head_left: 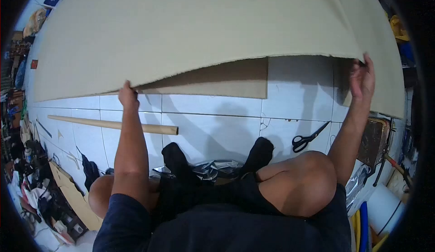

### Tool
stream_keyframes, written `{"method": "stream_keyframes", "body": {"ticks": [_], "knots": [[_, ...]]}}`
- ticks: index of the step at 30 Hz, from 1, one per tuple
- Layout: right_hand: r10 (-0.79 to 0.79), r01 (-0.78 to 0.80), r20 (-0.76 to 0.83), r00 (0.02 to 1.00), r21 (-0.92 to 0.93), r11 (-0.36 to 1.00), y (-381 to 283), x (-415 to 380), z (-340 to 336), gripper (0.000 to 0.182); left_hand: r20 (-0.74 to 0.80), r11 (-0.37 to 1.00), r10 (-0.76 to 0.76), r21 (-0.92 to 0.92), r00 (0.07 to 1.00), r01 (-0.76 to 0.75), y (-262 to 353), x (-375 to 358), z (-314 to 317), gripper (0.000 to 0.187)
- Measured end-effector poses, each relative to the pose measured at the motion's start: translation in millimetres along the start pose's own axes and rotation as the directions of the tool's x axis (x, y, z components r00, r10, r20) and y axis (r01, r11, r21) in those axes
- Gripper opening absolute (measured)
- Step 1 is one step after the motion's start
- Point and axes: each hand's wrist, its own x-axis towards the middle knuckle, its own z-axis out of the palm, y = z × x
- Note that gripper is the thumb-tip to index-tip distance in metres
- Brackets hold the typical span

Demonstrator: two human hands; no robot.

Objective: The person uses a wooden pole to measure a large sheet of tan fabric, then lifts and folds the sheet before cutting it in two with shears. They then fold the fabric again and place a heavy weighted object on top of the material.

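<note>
A large beige sheet of cloth spreads over the tiled floor, its near edge lifted in the middle and at the right. My left hand pinches that edge at the left. My right hand is raised at the right end of the edge, fingers curled around it, fingertips partly hidden. Under the lifted part lies another beige piece flat on the tiles. Black scissors rest on the floor below my right hand. A cardboard tube lies on the tiles beneath my left forearm.
Crumpled silver foil is around my feet. A brown metal-like box stands at the right, near a white roll and blue and yellow tubes. Cluttered items fill the left side beside a cardboard piece.
</note>
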Motion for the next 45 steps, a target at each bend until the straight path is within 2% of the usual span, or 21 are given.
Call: {"method": "stream_keyframes", "body": {"ticks": [1, 2, 3, 4, 7, 10, 15, 19, 22, 25, 28, 31, 32, 33, 35, 36, 39, 41, 42, 44, 45], "knots": [[0.005, -0.008, 0.062, 0.998, 0.046, 0.999, -2.4, -10.4, -11.1, 0.024, 0.004, 0.997, 0.02, -0.07, 1.0, -0.02, 15.3, -9.6, 1.3, 0.03], [0.001, -0.013, 0.123, 0.992, 0.092, 0.996, -6.8, -21.8, -21.9, 0.026, 0.072, 0.962, 0.024, -0.272, 0.997, -0.004, 9.6, 6.0, -7.4, 0.027], [-0.066, 0.063, 0.021, 0.998, 0.125, 0.99, 18.3, -32.8, -45.5, 0.033, 0.096, 0.97, -0.007, -0.24, 0.995, 0.03, -1.3, 5.2, -9.1, 0.026], [-0.173, 0.182, -0.243, 0.954, 0.015, 0.983, 66.0, -51.8, -47.0, 0.029, 0.119, 0.977, -0.034, -0.205, 0.992, 0.058, -8.9, 1.9, -15.3, 0.026], [0.211, -0.308, -0.336, 0.918, -0.268, 0.913, 177.5, -76.6, -131.8, 0.02, 0.103, 0.997, -0.074, 0.008, 0.992, 0.073, -23.9, -0.5, -13.1, 0.028], [0.193, -0.368, -0.454, 0.87, -0.338, 0.866, 185.2, -73.5, -134.4, 0.026, 0.085, 0.979, -0.104, 0.183, 0.991, 0.087, -26.2, -5.2, -23.1, 0.029], [0.209, -0.452, -0.494, 0.844, -0.446, 0.773, 180.7, -85.6, -138.4, 0.027, 0.006, 0.977, -0.043, 0.207, 0.999, 0.041, -29.5, -6.6, -9.1, 0.029], [0.211, -0.453, -0.485, 0.849, -0.461, 0.763, 186.1, -88.6, -135.6, 0.027, 0.082, 0.97, -0.057, 0.242, 0.995, 0.035, -26.6, -8.6, -12.0, 0.029], [0.187, -0.431, -0.478, 0.858, -0.474, 0.768, 182.5, -83.8, -134.0, 0.026, 0.018, 0.974, -0.064, 0.217, 0.998, 0.059, -29.0, -8.0, -6.8, 0.028], [0.173, -0.426, -0.483, 0.858, -0.483, 0.765, 187.8, -85.2, -136.1, 0.026, -0.01, 0.94, -0.058, 0.336, 0.998, 0.058, -34.3, 0.2, -9.7, 0.031], [0.159, -0.405, -0.482, 0.862, -0.465, 0.787, 185.9, -85.1, -131.9, 0.028, -0.225, 0.797, 0.274, 0.597, 0.935, -0.09, -46.0, -2.5, -4.0, 0.05], [0.145, -0.394, -0.48, 0.865, -0.473, 0.788, 183.6, -88.5, -125.5, 0.029, 0.138, 0.253, 0.555, 0.911, 0.821, -0.325, -9.6, -64.7, 30.6, 0.077], [0.138, -0.397, -0.486, 0.863, -0.483, 0.781, 184.1, -88.1, -124.4, 0.029, 0.322, 0.104, 0.566, 0.885, 0.759, -0.453, -29.1, -54.4, 33.2, 0.083], [0.131, -0.397, -0.489, 0.863, -0.493, 0.774, 185.0, -86.4, -123.6, 0.03, 0.46, 0.01, 0.452, 0.854, 0.764, -0.52, -29.6, -64.2, 43.0, 0.082], [0.096, -0.4, -0.531, 0.842, -0.494, 0.772, 186.0, -84.4, -122.7, 0.034, 0.54, -0.036, 0.367, 0.822, 0.757, -0.568, -49.9, -79.3, 62.9, 0.078], [0.083, -0.405, -0.551, 0.831, -0.494, 0.77, 188.2, -86.1, -123.6, 0.035, 0.534, -0.004, 0.388, 0.816, 0.751, -0.578, -54.7, -80.1, 66.6, 0.078], [-0.231, -0.51, -0.671, 0.704, -0.705, 0.493, 218.3, -77.0, -200.7, 0.042, 0.527, 0.031, 0.416, 0.806, 0.741, -0.591, -66.2, -83.1, 61.6, 0.076], [-0.462, -0.3, -0.334, 0.822, -0.943, 0.148, 194.4, -89.8, -131.0, 0.047, 0.55, -0.021, 0.436, 0.798, 0.712, -0.603, -67.6, -80.7, 61.9, 0.074], [-0.536, -0.179, -0.131, 0.834, -0.983, -0.038, 189.2, -94.1, -90.6, 0.05, 0.557, -0.015, 0.414, 0.795, 0.72, -0.607, -65.6, -81.9, 61.6, 0.074], [-0.38, 0.238, 0.263, 0.887, -0.965, -0.113, 207.6, -81.3, -54.1, 0.057, 0.563, -0.003, 0.391, 0.792, 0.728, -0.61, -61.5, -83.8, 61.0, 0.074], [-0.276, 0.335, 0.363, 0.89, -0.931, -0.142, 222.1, -76.3, -33.1, 0.065, 0.557, 0.009, 0.375, 0.797, 0.741, -0.604, -60.5, -83.9, 62.0, 0.075]]}}
